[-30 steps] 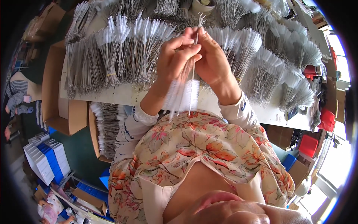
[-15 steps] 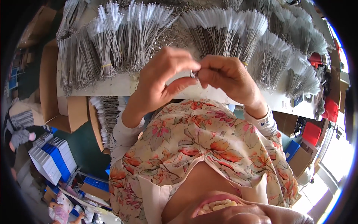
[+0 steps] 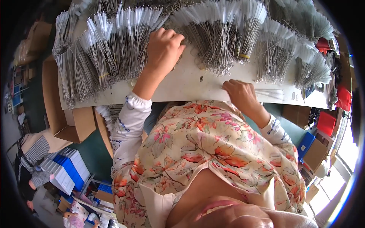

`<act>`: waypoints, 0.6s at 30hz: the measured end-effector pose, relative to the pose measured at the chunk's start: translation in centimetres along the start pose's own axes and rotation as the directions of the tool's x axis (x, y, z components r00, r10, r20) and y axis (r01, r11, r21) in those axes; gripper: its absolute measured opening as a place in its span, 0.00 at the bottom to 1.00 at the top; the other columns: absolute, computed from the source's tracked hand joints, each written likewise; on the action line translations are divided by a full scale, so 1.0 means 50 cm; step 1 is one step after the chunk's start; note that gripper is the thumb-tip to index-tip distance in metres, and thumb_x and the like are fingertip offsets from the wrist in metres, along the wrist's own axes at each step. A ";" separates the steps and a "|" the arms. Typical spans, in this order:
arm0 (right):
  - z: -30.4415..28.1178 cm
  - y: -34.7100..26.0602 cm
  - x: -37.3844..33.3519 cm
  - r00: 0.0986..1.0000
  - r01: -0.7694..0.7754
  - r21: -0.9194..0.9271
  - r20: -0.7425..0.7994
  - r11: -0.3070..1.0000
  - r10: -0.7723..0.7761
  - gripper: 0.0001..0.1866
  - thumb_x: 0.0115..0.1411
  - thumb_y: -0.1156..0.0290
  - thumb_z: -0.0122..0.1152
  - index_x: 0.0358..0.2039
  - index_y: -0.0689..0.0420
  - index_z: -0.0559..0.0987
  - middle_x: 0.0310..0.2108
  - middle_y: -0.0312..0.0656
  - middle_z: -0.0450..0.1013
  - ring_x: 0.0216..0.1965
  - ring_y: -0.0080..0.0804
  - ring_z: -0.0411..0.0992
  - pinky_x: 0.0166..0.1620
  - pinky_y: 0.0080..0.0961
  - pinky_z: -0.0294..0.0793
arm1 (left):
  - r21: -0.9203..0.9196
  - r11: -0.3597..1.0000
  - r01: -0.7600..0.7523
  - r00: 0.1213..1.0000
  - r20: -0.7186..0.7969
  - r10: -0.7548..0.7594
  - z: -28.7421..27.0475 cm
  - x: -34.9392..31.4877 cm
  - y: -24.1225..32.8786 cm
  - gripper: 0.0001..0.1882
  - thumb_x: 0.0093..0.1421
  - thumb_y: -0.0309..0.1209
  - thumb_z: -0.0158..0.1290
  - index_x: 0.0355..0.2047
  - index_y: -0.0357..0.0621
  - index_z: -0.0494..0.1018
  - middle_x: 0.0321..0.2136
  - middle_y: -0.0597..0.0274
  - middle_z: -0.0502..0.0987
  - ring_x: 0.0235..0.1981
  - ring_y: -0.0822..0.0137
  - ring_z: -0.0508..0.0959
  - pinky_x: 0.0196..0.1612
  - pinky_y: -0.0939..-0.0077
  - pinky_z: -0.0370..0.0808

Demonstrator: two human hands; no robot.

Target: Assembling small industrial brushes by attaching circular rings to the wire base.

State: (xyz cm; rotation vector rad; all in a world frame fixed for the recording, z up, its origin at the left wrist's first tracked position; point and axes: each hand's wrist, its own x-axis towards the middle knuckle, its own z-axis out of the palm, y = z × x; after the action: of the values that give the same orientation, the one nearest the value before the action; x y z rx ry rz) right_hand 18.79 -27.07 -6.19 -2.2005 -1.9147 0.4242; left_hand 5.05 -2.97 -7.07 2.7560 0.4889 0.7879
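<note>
On the pale, flat table (image 3: 178, 89), many thin brushes with silver wire stems and white bristle heads stand out as the main things, laid in dense bunches. In the left bunches (image 3: 129, 41) and in the middle bunch (image 3: 222, 40), the long axis of the brushes runs from the near side to the far side: the bristle heads point away from the person, the stems come toward the person, and both groups spread a little like a fan. A narrow yellow band (image 3: 243, 56) goes around stems at the right part of the middle bunch. The left hand (image 3: 164, 49) is between these 2 groups, close beside the left bunches, with its back upward and its fingers bent; I cannot tell whether it holds something, because the fingertips are hidden. The right hand (image 3: 242, 95) is low over the near part of the table, partly closed, its fingers pointing to the left; what is under its palm I cannot see. Just to the right of it, a few pale, slender brushes (image 3: 270, 92) lie flat, their long axis almost left to right, nearly along the table edge; which way their bristles point is not clear.
</note>
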 end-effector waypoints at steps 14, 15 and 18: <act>-0.176 -0.084 0.136 0.914 0.219 0.775 -0.375 0.592 0.153 0.03 0.55 0.79 0.53 0.29 0.64 0.75 0.24 0.40 0.70 0.27 0.23 0.70 0.29 0.17 0.67 | -0.880 0.397 0.262 0.837 0.002 -0.547 -0.086 0.017 0.092 0.08 0.54 0.33 0.56 0.24 0.41 0.75 0.19 0.67 0.74 0.17 0.79 0.67 0.21 0.84 0.64; -0.187 -0.089 0.144 0.932 0.208 0.717 -0.352 0.665 0.087 0.03 0.54 0.78 0.55 0.29 0.63 0.75 0.28 0.41 0.71 0.30 0.26 0.71 0.32 0.19 0.69 | -0.948 0.238 0.209 0.834 0.045 -0.550 -0.092 0.013 0.100 0.09 0.57 0.32 0.53 0.27 0.38 0.74 0.22 0.66 0.75 0.19 0.80 0.67 0.23 0.84 0.65; -0.178 -0.119 0.167 0.854 0.408 0.670 -0.521 0.620 0.000 0.02 0.53 0.79 0.56 0.29 0.63 0.75 0.31 0.41 0.71 0.31 0.29 0.71 0.33 0.20 0.70 | -0.991 -0.053 0.120 0.818 0.129 -0.560 -0.107 0.014 0.125 0.09 0.58 0.31 0.52 0.30 0.36 0.74 0.23 0.64 0.74 0.22 0.79 0.68 0.26 0.85 0.65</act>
State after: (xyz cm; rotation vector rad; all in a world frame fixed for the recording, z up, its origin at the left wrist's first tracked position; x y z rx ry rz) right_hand 17.29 -17.59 3.42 -1.3191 -1.3246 0.4767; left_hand 4.25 -7.74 -0.38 1.0117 0.4073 0.9063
